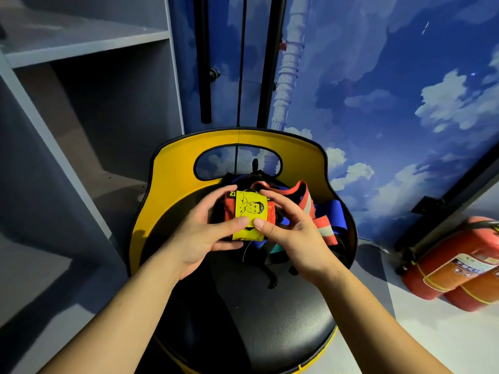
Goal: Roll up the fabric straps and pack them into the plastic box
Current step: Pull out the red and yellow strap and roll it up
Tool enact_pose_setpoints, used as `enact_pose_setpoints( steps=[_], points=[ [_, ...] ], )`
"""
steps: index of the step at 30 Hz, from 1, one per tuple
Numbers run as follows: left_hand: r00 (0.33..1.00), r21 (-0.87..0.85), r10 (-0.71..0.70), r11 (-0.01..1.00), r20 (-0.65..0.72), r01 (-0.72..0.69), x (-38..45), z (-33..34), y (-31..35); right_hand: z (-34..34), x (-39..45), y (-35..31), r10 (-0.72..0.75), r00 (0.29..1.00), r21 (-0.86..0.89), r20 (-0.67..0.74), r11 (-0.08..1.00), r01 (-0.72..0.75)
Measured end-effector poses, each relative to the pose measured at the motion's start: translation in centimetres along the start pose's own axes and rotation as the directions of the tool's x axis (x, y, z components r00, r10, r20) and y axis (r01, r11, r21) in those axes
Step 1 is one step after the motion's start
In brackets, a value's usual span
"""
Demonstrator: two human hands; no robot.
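Both hands, left (199, 238) and right (294, 238), pinch the roll (249, 211) over the seat (243, 306); risk: thumbs slip, it unwinds.

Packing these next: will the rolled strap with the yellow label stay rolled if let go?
Probably not: the rolled strap is soft fabric, kept tight only by the left hand and right hand. The loose straps behind lie floppy, so it likely springs open.
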State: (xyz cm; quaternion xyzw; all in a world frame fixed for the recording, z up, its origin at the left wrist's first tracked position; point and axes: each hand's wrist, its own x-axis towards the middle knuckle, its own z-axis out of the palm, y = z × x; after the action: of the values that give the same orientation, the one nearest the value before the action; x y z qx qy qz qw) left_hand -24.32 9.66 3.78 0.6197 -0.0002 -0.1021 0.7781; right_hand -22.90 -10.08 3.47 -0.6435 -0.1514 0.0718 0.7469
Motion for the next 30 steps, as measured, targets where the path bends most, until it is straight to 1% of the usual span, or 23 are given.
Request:
enact_pose_setpoints(
  steps=[2,4,6,8,10,13,16,18,19,21,23,24,25,27,28,30],
  points=[
    [0.999,0.018,0.030,0.999,-0.011,-0.030,0.0,0.0,-0.1,0.0,-0.2,0.1,0.025,1.000,-0.038,0.019,0.999,-0.024],
    [0.999,0.019,0.043,0.999,0.012,-0.044,0.0,-0.1,-0.3,-0.2,-0.2,0.0,0.051,0.996,-0.072,0.072,0.996,-0.046],
    [0.998,0.031,0.052,0.998,0.045,-0.054,-0.1,-0.2,-0.3,-0.5,-0.1,0.0,0.040,0.993,-0.122,0.109,0.992,-0.027],
    [0.997,0.051,0.060,0.997,0.048,-0.062,-0.2,-0.2,-0.4,-0.6,0.0,0.3,0.022,0.995,-0.169,0.101,0.986,-0.005],
    [0.998,0.062,0.061,0.996,0.012,-0.062,-0.2,0.1,-0.6,-0.6,0.1,0.7,0.000,0.997,-0.196,0.072,0.981,0.014],
    [0.995,0.067,0.077,0.995,-0.061,-0.073,-0.1,0.7,-1.2,-0.3,0.2,1.1,-0.001,0.999,-0.192,0.036,0.981,0.008],
    [0.992,0.020,0.077,0.997,-0.096,-0.076,0.0,0.8,-1.5,-0.3,0.3,1.1,0.011,0.999,-0.205,0.046,0.979,-0.001],
    [0.993,-0.038,0.058,0.997,-0.102,-0.063,0.2,0.7,-1.4,-0.2,0.3,0.7,0.027,0.998,-0.165,0.058,0.986,-0.017],
    [0.993,-0.087,0.050,0.994,-0.111,-0.060,0.3,0.6,-1.4,0.0,0.2,0.4,0.033,0.998,-0.117,0.049,0.993,-0.027],
    [0.990,-0.204,0.042,0.977,-0.135,-0.069,0.6,0.5,-1.4,0.4,0.2,0.3,0.060,0.998,-0.041,-0.035,0.997,-0.062],
    [0.987,-0.290,0.036,0.954,-0.159,-0.082,0.9,0.5,-1.6,1.0,0.2,0.5,0.146,0.975,-0.038,-0.168,0.987,-0.154],
    [0.985,-0.320,0.033,0.943,-0.170,-0.087,1.0,0.4,-1.7,1.2,0.2,0.8,0.207,0.959,-0.035,-0.195,0.975,-0.217],
    [0.983,-0.340,0.028,0.936,-0.179,-0.089,1.0,0.5,-1.8,1.6,0.1,1.0,0.273,0.943,-0.022,-0.190,0.959,-0.283],
    [0.982,-0.331,0.027,0.940,-0.187,-0.089,1.0,0.8,-1.8,2.3,-0.1,1.6,0.353,0.925,-0.011,-0.137,0.934,-0.358],
    [0.982,-0.300,0.032,0.950,-0.187,-0.088,1.0,0.9,-1.9,2.6,-0.3,1.9,0.350,0.928,-0.014,-0.125,0.935,-0.355],
    [0.981,-0.220,0.052,0.971,-0.188,-0.094,0.9,0.9,-2.2,3.2,-0.5,2.1,0.302,0.944,0.014,-0.132,0.953,-0.303]
  ],
)
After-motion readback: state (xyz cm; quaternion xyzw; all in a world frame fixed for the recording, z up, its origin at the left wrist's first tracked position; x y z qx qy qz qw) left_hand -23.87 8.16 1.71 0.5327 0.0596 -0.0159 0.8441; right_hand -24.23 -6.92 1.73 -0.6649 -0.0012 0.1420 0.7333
